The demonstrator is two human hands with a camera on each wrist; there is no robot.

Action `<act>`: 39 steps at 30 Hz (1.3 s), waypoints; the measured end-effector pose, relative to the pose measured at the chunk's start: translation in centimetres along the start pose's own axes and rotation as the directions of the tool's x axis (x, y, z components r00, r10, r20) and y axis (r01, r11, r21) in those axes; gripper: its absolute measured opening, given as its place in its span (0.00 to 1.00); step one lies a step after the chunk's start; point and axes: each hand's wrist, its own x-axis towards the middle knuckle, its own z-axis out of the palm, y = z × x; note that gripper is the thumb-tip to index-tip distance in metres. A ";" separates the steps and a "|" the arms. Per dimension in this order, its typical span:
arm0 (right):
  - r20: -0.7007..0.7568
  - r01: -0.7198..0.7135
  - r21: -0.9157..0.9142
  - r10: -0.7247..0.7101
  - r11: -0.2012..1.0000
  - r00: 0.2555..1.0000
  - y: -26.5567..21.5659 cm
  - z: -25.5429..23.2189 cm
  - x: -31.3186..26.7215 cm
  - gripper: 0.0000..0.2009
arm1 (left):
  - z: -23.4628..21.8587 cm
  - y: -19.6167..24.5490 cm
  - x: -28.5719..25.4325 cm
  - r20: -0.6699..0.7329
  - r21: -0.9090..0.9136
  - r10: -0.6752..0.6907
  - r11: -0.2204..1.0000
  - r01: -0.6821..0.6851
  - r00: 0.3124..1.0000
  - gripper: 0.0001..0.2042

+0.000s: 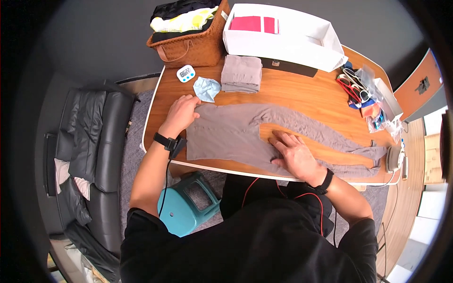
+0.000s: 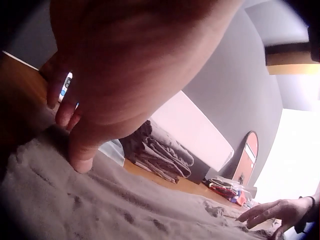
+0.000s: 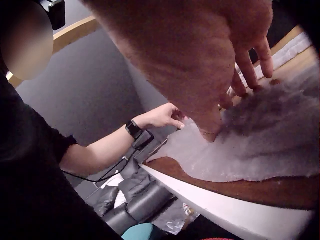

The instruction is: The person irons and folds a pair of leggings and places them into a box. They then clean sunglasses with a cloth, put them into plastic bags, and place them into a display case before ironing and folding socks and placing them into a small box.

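Note:
Grey-brown leggings [image 1: 222, 129] lie spread on the wooden table, waistband to the left, both legs stretching right. My left hand [image 1: 181, 114] rests on the waistband's far corner, thumb and fingertips apart. In the left wrist view the left thumb [image 2: 82, 162] presses down on the cloth. My right hand [image 1: 296, 155] lies over the near leg just past the crotch, its fingers spread and reaching onto bare wood between the legs. The right wrist view shows the right fingers [image 3: 245, 70] extended, with the thumb touching the fabric [image 3: 200, 160].
Behind the leggings sit a folded grey-brown garment stack [image 1: 241, 74], a pale blue cloth [image 1: 206, 88] and a white timer [image 1: 186, 73]. A clothes basket [image 1: 203, 49] and white box [image 1: 283, 45] line the back. Glasses and plastic bags [image 1: 361, 92] lie right; a teal stool [image 1: 186, 207] stands below.

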 end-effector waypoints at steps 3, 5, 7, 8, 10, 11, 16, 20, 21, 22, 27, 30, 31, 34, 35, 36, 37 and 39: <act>0.018 0.042 -0.036 -0.041 0.998 0.999 0.2 -0.3 -0.5 0.34 | -0.2 1.2 -1.3 -0.087 0.087 0.100 0.992 -0.092 0.991 0.22; 0.022 0.020 -0.012 -0.020 1.000 1.000 0.0 -0.6 -0.7 0.35 | -1.1 5.0 -3.4 -0.236 0.152 0.237 0.967 -0.205 0.942 0.24; 0.017 0.007 0.011 -0.007 1.000 1.000 -0.7 -1.2 -1.2 0.36 | -0.8 7.8 -6.1 -0.192 0.103 0.263 0.964 -0.247 0.946 0.25; 0.013 -0.004 0.035 0.003 0.999 1.000 -1.1 -1.4 -1.5 0.36 | 0.0 8.7 -7.6 -0.183 0.055 0.244 0.970 -0.238 0.952 0.26; -0.004 0.020 0.060 -0.020 0.998 1.000 -1.4 -2.1 -2.8 0.36 | 1.9 9.9 -10.2 -0.159 0.007 0.203 0.979 -0.205 0.966 0.30; -0.024 0.041 0.078 -0.040 0.996 0.999 -1.3 -2.2 -3.7 0.36 | 3.2 9.7 -11.3 -0.142 0.020 0.181 0.983 -0.180 0.973 0.34; 0.072 -0.052 -0.051 0.056 0.997 0.996 1.2 -1.3 -9.5 0.45 | 5.3 7.3 -13.1 -0.073 0.093 0.075 0.993 -0.068 0.995 0.55; 0.112 -0.126 -0.231 0.155 0.965 0.982 3.9 -0.7 -13.9 0.52 | 5.1 4.4 -13.6 -0.063 0.107 -0.021 0.994 0.028 0.998 0.62; 0.112 -0.125 -0.229 0.154 0.965 0.982 4.8 -0.7 -14.8 0.52 | 5.0 4.2 -13.6 -0.062 0.108 -0.022 0.994 0.029 0.998 0.62; 0.106 -0.146 -0.226 0.173 0.963 0.979 5.0 -1.4 -15.3 0.52 | 4.8 4.1 -13.6 -0.057 0.106 -0.028 0.994 0.034 0.998 0.63; 0.095 -0.214 -0.260 0.245 0.942 0.965 5.5 -1.8 -16.2 0.52 | 3.2 4.6 -12.8 0.034 0.101 -0.058 0.993 0.054 0.998 0.63; 0.077 -0.208 -0.245 0.233 0.947 0.969 4.9 -1.8 -15.7 0.53 | 2.2 5.0 -12.6 0.049 0.108 -0.042 0.993 0.036 0.998 0.62; 0.068 -0.208 -0.230 0.229 0.951 0.971 4.7 -1.9 -15.5 0.53 | 1.5 5.5 -12.5 0.038 0.113 -0.014 0.993 0.010 0.999 0.60; 0.073 -0.183 -0.178 0.198 0.967 0.977 3.3 -2.4 -14.5 0.51 | 1.1 6.1 -12.1 -0.009 0.109 0.064 0.992 -0.063 0.998 0.57; 0.075 -0.181 -0.177 0.197 0.967 0.978 3.2 -2.3 -14.3 0.51 | 1.1 6.1 -11.9 -0.045 0.101 0.114 0.989 -0.109 0.992 0.55; 0.050 -0.167 -0.149 0.176 0.975 0.983 3.2 -2.2 -13.9 0.50 | 1.0 5.9 -11.7 -0.046 0.102 0.112 0.989 -0.107 0.993 0.55; 0.022 -0.152 -0.123 0.156 0.981 0.988 3.1 -2.1 -13.4 0.48 | 1.0 5.6 -11.2 -0.029 0.095 0.148 0.985 -0.145 0.988 0.53; -0.016 -0.151 -0.091 0.150 0.984 0.989 2.1 -2.4 -10.9 0.45 | 0.8 5.2 -9.9 -0.013 0.084 0.190 0.978 -0.189 0.982 0.51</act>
